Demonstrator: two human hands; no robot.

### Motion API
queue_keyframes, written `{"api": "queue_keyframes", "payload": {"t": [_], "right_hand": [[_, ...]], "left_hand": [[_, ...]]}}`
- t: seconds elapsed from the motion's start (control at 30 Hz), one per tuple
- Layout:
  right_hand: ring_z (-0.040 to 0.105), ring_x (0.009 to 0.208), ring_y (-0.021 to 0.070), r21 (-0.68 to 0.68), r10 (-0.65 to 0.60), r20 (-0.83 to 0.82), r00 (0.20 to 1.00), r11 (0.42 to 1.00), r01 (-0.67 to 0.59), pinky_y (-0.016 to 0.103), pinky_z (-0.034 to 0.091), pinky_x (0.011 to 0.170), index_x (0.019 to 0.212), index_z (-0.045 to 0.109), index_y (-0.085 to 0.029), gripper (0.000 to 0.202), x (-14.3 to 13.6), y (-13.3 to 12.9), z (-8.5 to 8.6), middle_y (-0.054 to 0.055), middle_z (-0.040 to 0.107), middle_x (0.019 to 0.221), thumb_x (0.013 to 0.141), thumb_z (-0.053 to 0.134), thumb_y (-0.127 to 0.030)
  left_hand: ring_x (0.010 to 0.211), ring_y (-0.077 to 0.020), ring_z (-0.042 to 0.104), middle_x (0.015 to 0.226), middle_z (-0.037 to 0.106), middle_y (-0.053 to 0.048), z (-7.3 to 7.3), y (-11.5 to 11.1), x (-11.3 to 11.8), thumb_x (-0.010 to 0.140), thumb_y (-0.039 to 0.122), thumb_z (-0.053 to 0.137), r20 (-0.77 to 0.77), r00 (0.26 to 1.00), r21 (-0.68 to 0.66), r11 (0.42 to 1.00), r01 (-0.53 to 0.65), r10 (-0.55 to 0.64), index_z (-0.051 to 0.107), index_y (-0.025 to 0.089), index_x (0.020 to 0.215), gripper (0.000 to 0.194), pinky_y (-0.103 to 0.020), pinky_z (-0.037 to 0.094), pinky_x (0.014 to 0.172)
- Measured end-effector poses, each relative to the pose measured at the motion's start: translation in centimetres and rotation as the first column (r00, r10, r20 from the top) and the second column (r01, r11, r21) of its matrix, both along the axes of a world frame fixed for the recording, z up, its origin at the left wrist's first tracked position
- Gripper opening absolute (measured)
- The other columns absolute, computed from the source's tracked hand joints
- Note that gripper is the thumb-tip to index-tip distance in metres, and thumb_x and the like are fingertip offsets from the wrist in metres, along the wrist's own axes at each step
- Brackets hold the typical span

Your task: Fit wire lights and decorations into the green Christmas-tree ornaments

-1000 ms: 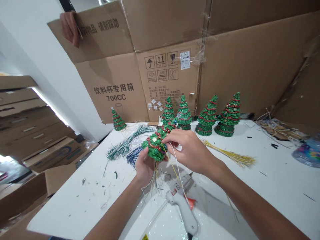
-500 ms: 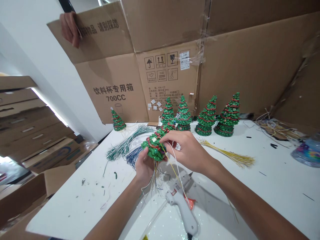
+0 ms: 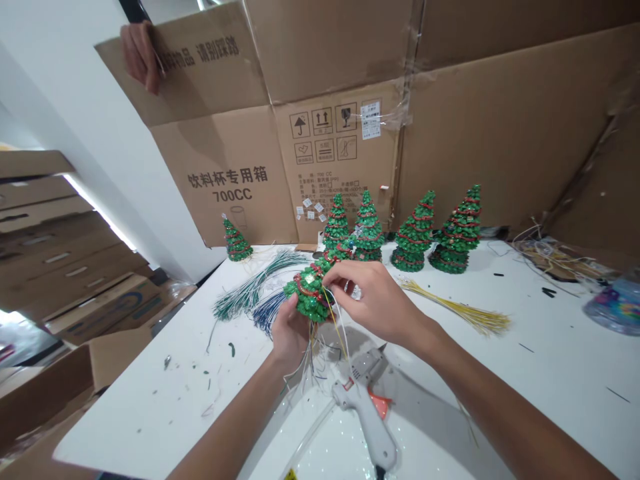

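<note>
My left hand is wrapped round the lower end of a small green tree with red garland, held tilted above the table. Thin white, yellow and dark wires hang from the tree's base. The fingers of my right hand are pinched at the tree's right side, by a yellow wire and a white wire; the fingertips are partly hidden. Below my hands a grey-white glue gun with an orange trigger lies on the white table.
Several decorated trees stand along the back by a cardboard wall. Green wires, blue wires and yellow wires lie in bundles. A plastic bottle is at right. Another person's hand grips the cardboard at upper left.
The white wire now hangs closer to the tree, no longer bowing out across the glue gun. The yellow wire hangs more steeply. Both hands have barely moved.
</note>
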State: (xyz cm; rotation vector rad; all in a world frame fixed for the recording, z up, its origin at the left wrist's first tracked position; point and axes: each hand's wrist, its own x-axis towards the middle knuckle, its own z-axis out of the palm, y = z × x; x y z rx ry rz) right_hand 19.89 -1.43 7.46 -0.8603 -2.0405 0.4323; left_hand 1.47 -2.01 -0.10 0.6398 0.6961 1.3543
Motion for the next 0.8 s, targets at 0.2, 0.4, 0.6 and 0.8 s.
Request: {"api": "queue_keyframes", "payload": {"t": [0.2,0.4,0.6,0.8], "right_hand": [[0.068,0.08,0.0144,-0.021,0.02,0.022,1.0,1.0,-0.02,0.028,0.049,0.075,0.094,0.074,-0.018,0.018,0.18,0.04,-0.06,0.0,0.077,0.09,0.091,0.066,-0.003],[0.068,0.081,0.0146,0.01,-0.013,0.053,0.999,1.0,0.012,0.029,0.048,0.077,0.091,0.075,-0.019,0.013,-0.04,0.16,-0.37,0.0,0.076,0.088,0.096,0.067,-0.009],[0.067,0.079,0.0157,0.032,-0.064,0.067,0.996,0.998,0.062,0.03,0.047,0.075,0.093,0.073,-0.019,0.013,0.08,0.26,-0.52,0.001,0.076,0.088,0.097,0.067,-0.009],[0.065,0.078,0.0152,0.044,-0.086,0.084,0.993,0.996,0.082,0.029,0.046,0.074,0.091,0.071,-0.02,0.013,0.0,0.4,-0.75,0.0,0.074,0.086,0.098,0.066,-0.009]], "left_hand": [[0.093,-0.0338,0.077,0.096,0.082,-0.011,-0.23,0.08,-0.07,0.071,0.054,0.086,0.005,1.0,-0.006,1.0,-0.004,0.004,0.077,0.015,0.102,0.05,-0.044,0.063,0.08],[0.095,-0.0354,0.077,0.096,0.082,-0.011,-0.61,0.24,-0.08,0.068,0.056,0.087,0.012,1.0,-0.023,1.0,0.006,-0.006,0.077,0.015,0.1,0.052,-0.045,0.062,0.082],[0.093,-0.0351,0.077,0.094,0.081,-0.012,-0.51,0.16,-0.12,0.074,0.055,0.081,-0.009,1.0,-0.008,1.0,0.016,-0.016,0.077,0.015,0.098,0.047,-0.046,0.063,0.082],[0.091,-0.0344,0.077,0.09,0.081,-0.011,-0.28,0.09,-0.19,0.078,0.054,0.077,-0.033,0.999,0.006,1.0,0.024,-0.024,0.077,0.016,0.094,0.042,-0.046,0.064,0.081]]}}
